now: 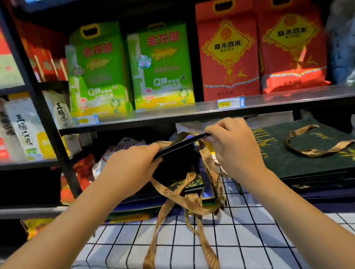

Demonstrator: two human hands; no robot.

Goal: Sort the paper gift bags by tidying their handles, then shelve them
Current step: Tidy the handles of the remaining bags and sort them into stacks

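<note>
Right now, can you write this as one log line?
left hand: grips dark bag | right hand: pinches its top edge | gold handles: dangling, untidied | stage: not shelved

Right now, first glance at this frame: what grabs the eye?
Dead centre, the left hand and right hand grip the top edge of a dark gift bag, its gold ribbon handles trailing over the checked cloth. On the shelf above stand two green rice bags and two red rice bags. A stack of dark green bags lies right.

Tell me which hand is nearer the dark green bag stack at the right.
Right. The right hand sits just left of the stack; the left hand is farther left, holding the dark bag.
</note>
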